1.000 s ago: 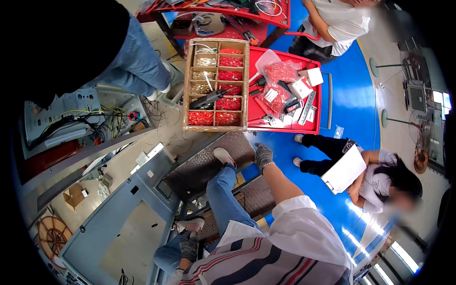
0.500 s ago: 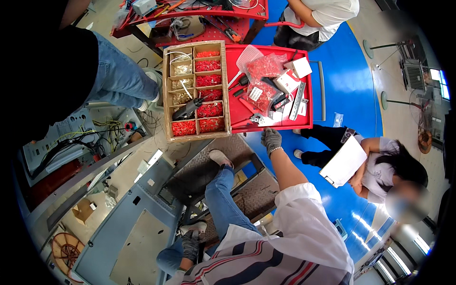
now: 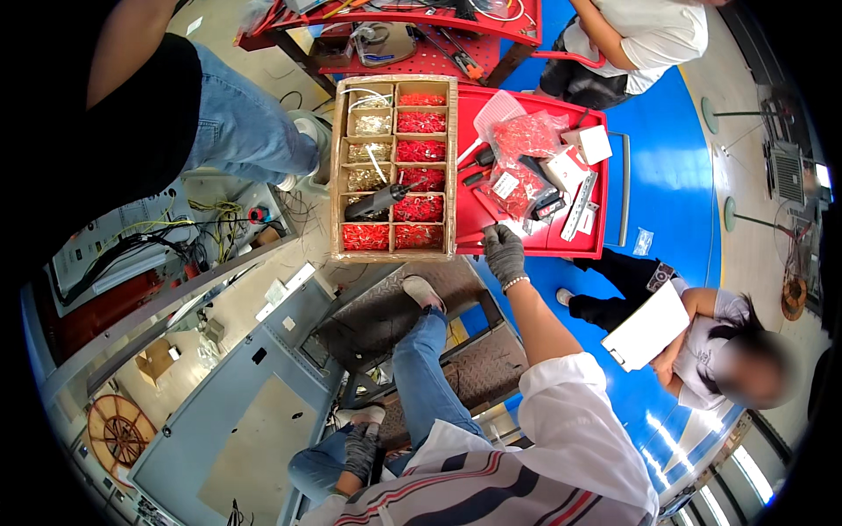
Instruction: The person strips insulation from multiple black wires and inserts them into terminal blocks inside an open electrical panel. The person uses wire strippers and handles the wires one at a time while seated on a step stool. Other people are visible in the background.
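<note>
My right hand (image 3: 504, 253), in a grey glove, reaches to the near edge of the red cart top (image 3: 469, 210). Its fingers are curled down over the edge, and what they grip is hidden. Just beyond it lie plastic bags of small red parts (image 3: 529, 136), a metal strip (image 3: 580, 207) and a white box (image 3: 566, 168). My left hand (image 3: 360, 451), also gloved, rests against my bent leg with its fingers stretched out. Left of the right hand stands a divided cardboard box (image 3: 450, 167) of red and pale small parts, with a dark hand tool (image 3: 377, 202) lying across it.
A grey cabinet panel (image 3: 202, 394) stands at lower left, beside a metal tread step (image 3: 368, 320). Open wiring equipment (image 3: 132, 237) is at far left. Two people stand at the right, one with a clipboard (image 3: 647, 326); another person's jeans (image 3: 241, 123) show at upper left.
The whole view has shifted, so the cart and box appear farther right. My right hand has moved in over the cart's near edge. My left hand stays by my leg.
</note>
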`<state>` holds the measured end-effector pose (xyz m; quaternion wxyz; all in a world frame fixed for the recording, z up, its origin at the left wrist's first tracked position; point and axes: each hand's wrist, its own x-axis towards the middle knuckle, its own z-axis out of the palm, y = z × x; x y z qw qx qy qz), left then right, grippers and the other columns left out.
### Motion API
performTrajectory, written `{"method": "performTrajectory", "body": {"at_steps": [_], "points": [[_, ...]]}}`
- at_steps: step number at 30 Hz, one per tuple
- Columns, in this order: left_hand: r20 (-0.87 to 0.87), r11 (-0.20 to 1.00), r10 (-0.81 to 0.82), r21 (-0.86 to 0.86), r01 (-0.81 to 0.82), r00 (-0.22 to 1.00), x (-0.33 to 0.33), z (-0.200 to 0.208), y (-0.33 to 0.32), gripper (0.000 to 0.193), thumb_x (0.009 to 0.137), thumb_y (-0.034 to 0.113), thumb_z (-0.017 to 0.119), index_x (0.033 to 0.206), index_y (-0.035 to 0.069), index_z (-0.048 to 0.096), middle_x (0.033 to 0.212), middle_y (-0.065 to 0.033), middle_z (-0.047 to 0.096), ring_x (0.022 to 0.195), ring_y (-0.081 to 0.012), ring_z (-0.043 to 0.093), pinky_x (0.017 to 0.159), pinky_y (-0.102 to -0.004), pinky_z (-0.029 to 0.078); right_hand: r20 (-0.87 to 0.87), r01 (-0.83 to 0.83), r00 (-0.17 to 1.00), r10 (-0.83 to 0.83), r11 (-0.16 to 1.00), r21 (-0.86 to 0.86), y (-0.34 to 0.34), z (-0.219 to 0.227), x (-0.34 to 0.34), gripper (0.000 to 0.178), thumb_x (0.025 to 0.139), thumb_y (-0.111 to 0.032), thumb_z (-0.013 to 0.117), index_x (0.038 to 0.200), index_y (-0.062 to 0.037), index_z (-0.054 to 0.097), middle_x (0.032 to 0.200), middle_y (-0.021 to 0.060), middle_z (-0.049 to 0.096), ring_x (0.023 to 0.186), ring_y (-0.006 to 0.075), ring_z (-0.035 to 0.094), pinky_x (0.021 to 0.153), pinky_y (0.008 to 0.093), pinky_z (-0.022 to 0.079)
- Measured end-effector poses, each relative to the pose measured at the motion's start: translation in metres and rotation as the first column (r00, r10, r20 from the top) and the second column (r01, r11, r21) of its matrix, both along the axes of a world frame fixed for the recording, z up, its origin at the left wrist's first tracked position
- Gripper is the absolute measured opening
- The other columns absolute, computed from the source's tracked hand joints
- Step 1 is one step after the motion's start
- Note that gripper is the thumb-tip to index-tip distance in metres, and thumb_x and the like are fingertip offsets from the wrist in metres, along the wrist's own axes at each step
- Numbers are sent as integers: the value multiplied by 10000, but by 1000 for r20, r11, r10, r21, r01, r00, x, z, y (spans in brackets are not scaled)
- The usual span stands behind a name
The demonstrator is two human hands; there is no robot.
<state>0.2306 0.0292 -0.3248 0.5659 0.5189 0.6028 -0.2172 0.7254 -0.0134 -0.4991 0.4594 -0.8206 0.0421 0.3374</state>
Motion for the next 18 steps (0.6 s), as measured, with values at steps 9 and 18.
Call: {"method": "performTrajectory", "body": {"at_steps": [9,18], "points": [[-97,986,168,23,-167,981,22,13,-2,320,907,280,567,951,-29,636,801,-128,639,696,-209,578,661,-329,459,75,-77,995,64,978,191,94,38,61,185,942,-241,554,920,-63,599,720,1,598,569,74,519,491,222,432],[-134,930,330,-127,-346,935,26,20,-3,363,918,307,574,1068,-21,619,832,-85,647,740,-197,567,697,-324,462,141,-176,975,169,984,35,70,29,10,190,941,-216,532,975,-45,607,738,19,616,581,70,528,484,234,434]]}}
